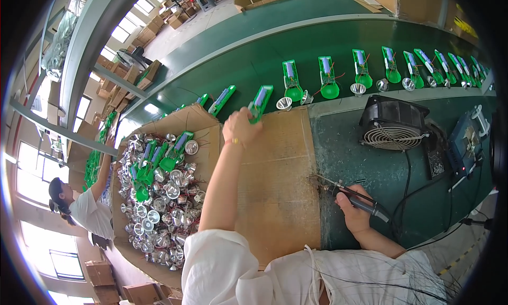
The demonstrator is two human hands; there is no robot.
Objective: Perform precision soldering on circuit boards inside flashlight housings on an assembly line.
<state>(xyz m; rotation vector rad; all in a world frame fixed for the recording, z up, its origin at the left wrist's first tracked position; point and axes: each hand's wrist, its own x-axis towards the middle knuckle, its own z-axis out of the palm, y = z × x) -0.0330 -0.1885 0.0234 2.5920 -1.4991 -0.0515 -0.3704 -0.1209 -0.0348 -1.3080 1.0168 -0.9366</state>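
Observation:
My left hand (pixel 242 128) reaches out to the green conveyor belt (pixel 206 66), its fingers closed on the near end of a green plastic lamp housing (pixel 262 97). That housing is a little blurred and carries a pale blue-violet cylinder. In my right hand (pixel 353 208) is a soldering iron (pixel 377 212) with a black handle, its thin tip pointing left over the edge of a brown cardboard sheet (pixel 275 183). Left of my left forearm, a cardboard box (pixel 210 126) holds many silver reflector cups (pixel 172 190) with wires, and several green housings (pixel 177 150) lie on top.
More housings (pixel 328 74) with reflectors line the belt to the right. A black fan (pixel 394 122) with a wire grille stands on the bench, beside a blue soldering station (pixel 468 141) with cables. At the far left, a person in white (pixel 90 212) reaches toward other green parts.

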